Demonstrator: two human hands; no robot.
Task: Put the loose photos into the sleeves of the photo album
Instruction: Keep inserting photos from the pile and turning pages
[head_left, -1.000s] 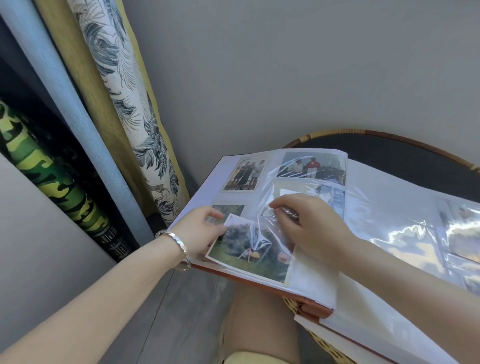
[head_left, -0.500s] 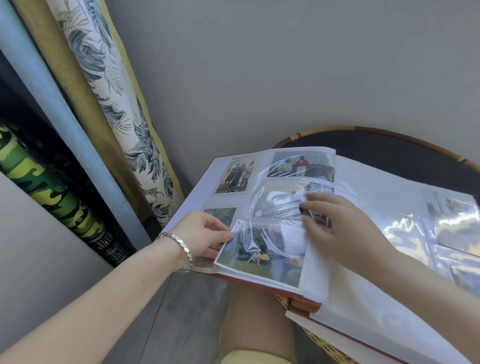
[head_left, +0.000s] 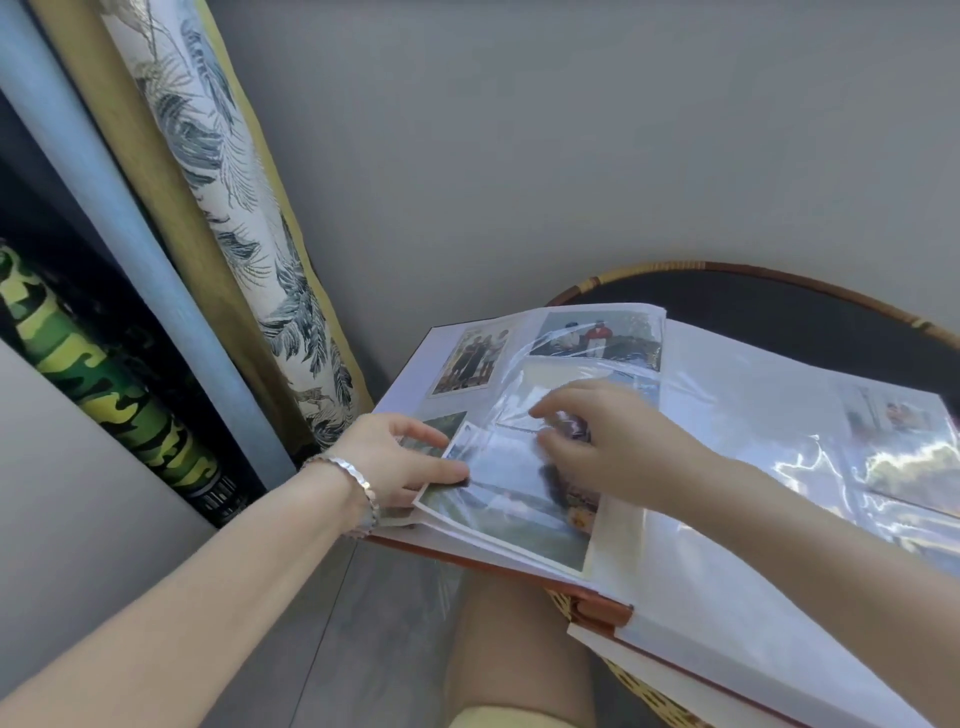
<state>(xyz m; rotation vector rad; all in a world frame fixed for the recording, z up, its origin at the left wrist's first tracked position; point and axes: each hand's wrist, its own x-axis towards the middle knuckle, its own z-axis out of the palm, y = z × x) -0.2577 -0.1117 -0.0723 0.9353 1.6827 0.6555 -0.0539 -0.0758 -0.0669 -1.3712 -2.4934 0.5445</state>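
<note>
The loose photo (head_left: 511, 512) lies partway in the lower sleeve of the photo album's (head_left: 727, 395) left page, with its left end out. The left hand (head_left: 400, 462) pinches that end, probably to feed it in; the right hand (head_left: 618, 441), blurred, seems to pinch the sleeve film (head_left: 519, 400) up so the mouth stays open. The album overhangs the round worktop's (head_left: 779, 306) rim toward the knee; free room lies to the left.

Your left hand (head_left: 400, 462), pinching the photo (head_left: 509, 519), and right hand (head_left: 613, 441), holding up the sleeve film (head_left: 524, 384), crowd the album's (head_left: 597, 608) near left page. The wall (head_left: 519, 156) stands close beyond; the right page (head_left: 753, 457) lies unobstructed.
</note>
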